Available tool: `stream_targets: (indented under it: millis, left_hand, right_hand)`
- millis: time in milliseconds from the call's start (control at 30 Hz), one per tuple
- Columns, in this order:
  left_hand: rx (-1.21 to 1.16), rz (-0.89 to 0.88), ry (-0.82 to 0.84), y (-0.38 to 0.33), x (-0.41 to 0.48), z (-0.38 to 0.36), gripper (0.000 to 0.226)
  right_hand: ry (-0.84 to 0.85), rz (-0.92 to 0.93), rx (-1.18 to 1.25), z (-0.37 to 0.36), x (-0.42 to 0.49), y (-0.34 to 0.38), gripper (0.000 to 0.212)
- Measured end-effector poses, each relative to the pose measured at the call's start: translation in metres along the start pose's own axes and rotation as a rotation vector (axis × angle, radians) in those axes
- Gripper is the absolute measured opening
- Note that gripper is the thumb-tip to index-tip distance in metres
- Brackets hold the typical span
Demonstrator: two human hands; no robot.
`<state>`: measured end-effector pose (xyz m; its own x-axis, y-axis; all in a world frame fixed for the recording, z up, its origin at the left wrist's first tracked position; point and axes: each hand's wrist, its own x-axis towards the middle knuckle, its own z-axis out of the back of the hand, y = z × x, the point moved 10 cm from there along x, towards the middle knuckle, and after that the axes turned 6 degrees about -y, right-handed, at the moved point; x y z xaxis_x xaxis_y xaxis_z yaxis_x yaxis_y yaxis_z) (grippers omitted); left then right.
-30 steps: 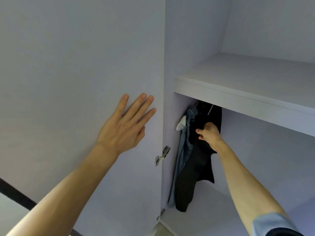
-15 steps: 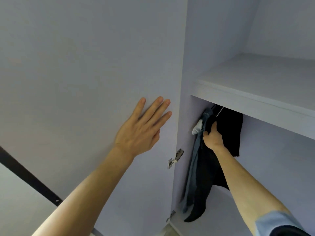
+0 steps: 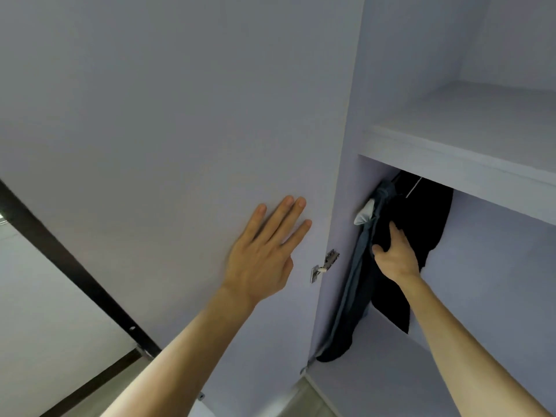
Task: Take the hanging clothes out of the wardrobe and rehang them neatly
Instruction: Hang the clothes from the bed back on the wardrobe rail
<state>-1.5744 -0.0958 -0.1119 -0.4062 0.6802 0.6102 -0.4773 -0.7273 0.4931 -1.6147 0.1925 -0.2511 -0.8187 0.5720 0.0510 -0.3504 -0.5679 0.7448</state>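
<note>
Door braced, one hand in the clothes.
The wardrobe door (image 3: 180,145) fills nine to twelve o'clock. Under the shelf (image 3: 451,164) at two o'clock hang the black garment (image 3: 421,212) and, touching it at its nine, a blue-grey garment (image 3: 358,266). I read the left hand (image 3: 264,260), flat and straight-fingered on the door, as holding it open, while the right hand (image 3: 394,257) curls its fingers into the black garment, probably to lift it out.

I am looking at a pale lilac wardrobe door (image 3: 180,115) standing open on the left, with a metal hinge (image 3: 325,266) joining it to the cabinet side. A matching shelf (image 3: 466,139) is crossing the upper right. A dark strip (image 3: 60,257) is running diagonally beside a whitish surface (image 3: 36,311), and beige floor (image 3: 310,400) is showing below.
</note>
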Motion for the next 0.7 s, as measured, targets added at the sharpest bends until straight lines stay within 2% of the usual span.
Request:
stream_targets:
  millis: [100, 267, 367, 533, 700]
  left_hand:
    - [-0.128, 0.107, 0.152, -0.014, -0.069, -0.019, 0.074]
    - [-0.341, 0.323, 0.529, -0.034, -0.235, -0.039, 0.077]
    - [-0.437, 0.531, 0.752, -0.041, -0.357, -0.030, 0.070]
    - [-0.471, 0.955, 1.153, -0.024, -0.569, 0.011, 0.064]
    - [-0.429, 1.379, 1.287, 0.010, -0.745, 0.088, 0.062]
  right_hand:
    - [0.090, 0.102, 0.044, -0.025, -0.067, 0.008, 0.059]
    - [0.322, 0.268, -0.014, -0.093, -0.205, 0.021, 0.039]
    - [0.459, 0.400, -0.118, -0.144, -0.292, 0.031, 0.031]
    - [0.729, 0.633, -0.275, -0.237, -0.433, 0.064, 0.035]
    - [0.973, 0.938, -0.362, -0.329, -0.576, 0.126, 0.038]
